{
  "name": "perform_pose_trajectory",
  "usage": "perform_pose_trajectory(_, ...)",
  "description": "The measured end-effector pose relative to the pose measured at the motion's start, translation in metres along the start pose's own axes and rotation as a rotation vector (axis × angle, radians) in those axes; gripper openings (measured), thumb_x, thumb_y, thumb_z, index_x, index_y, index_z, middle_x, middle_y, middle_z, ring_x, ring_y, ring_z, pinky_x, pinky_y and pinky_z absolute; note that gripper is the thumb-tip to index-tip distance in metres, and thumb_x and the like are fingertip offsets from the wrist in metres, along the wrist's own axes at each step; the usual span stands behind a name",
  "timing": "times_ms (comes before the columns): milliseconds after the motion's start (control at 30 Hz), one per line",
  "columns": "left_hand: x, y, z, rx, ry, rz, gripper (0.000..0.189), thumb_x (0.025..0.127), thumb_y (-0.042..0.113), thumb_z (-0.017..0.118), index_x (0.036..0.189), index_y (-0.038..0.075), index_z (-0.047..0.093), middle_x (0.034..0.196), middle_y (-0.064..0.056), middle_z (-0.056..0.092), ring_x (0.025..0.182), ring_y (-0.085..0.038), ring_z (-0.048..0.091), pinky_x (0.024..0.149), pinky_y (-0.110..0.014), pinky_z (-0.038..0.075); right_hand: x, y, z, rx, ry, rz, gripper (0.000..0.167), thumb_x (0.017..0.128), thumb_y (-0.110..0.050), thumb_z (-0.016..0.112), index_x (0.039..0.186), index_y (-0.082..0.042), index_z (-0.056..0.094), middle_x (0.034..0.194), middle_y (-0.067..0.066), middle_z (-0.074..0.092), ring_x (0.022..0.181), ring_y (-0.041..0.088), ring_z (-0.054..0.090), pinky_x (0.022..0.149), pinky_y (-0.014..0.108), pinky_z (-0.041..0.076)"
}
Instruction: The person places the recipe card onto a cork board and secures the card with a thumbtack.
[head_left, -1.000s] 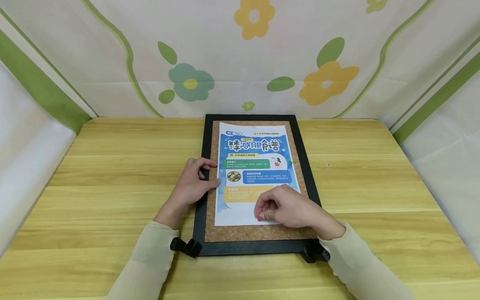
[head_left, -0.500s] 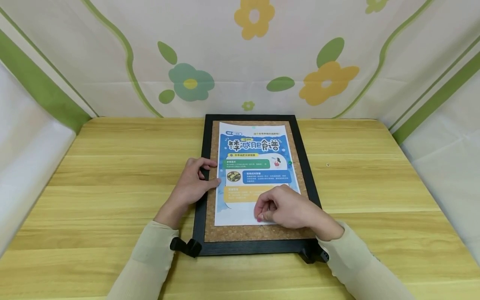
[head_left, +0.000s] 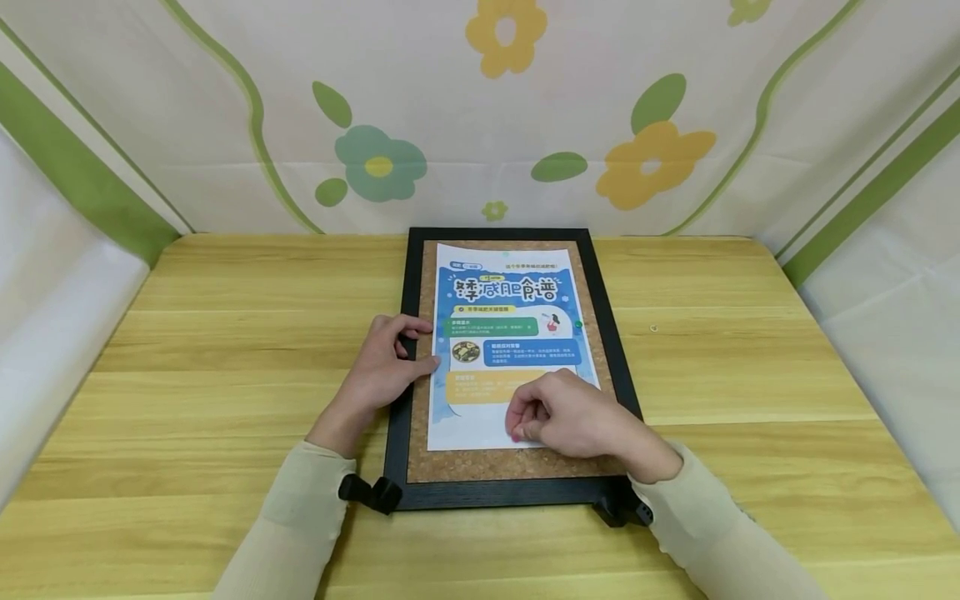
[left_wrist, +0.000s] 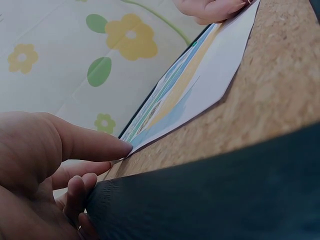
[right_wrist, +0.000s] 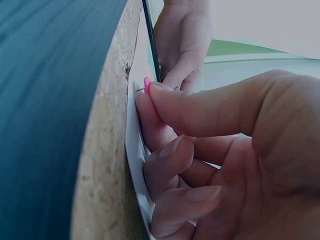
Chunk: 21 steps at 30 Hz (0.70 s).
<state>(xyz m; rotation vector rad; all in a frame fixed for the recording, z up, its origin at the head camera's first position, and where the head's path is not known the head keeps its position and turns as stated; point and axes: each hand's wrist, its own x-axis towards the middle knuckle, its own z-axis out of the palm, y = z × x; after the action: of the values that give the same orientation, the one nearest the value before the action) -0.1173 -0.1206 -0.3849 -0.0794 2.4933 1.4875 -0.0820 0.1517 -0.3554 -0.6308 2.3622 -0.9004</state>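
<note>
A printed paper poster (head_left: 476, 432) lies on a cork board (head_left: 487, 467) in a black frame. My right hand (head_left: 570, 412) pinches a pink push pin (right_wrist: 147, 84) between thumb and index finger near the poster's lower edge. Part of its needle shows in the right wrist view, its tip at the paper. The other fingers curl loosely against the sheet. My left hand (head_left: 382, 362) rests on the left side of the frame, its thumb (left_wrist: 100, 145) extended to press the poster's edge. A green push pin (head_left: 578, 325) sits at the poster's right edge; a pale green spot marks its top.
The frame stands on a wooden table (head_left: 225, 375), its black rim (head_left: 495, 496) towards me. A tiny object (head_left: 654, 328), too small to identify, lies right of the frame. A flower-printed fabric wall (head_left: 450, 100) rises behind the table. Black devices (head_left: 371, 493) are worn at both wrists.
The whole view shifts very slightly. Both hands keep their places on the poster and frame, and the pink push pin stays pinched in the right hand.
</note>
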Motion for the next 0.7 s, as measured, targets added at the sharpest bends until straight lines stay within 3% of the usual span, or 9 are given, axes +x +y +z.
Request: perform_pose_trajectory(700, -0.0001, -0.0004, 0.0005, 0.016, 0.001, 0.013, 0.043, 0.100, 0.013, 0.075, 0.141, 0.008, 0.064, 0.137, -0.016, 0.044, 0.108, -0.029, 0.040, 0.089, -0.039, 0.035, 0.0017, -0.0056, 0.0025, -0.085, 0.025, 0.053, 0.026, 0.096, 0.002, 0.069, 0.083, -0.021, 0.073, 0.080, -0.011, 0.070, 0.071, 0.012, 0.059, 0.072, 0.030, 0.049)
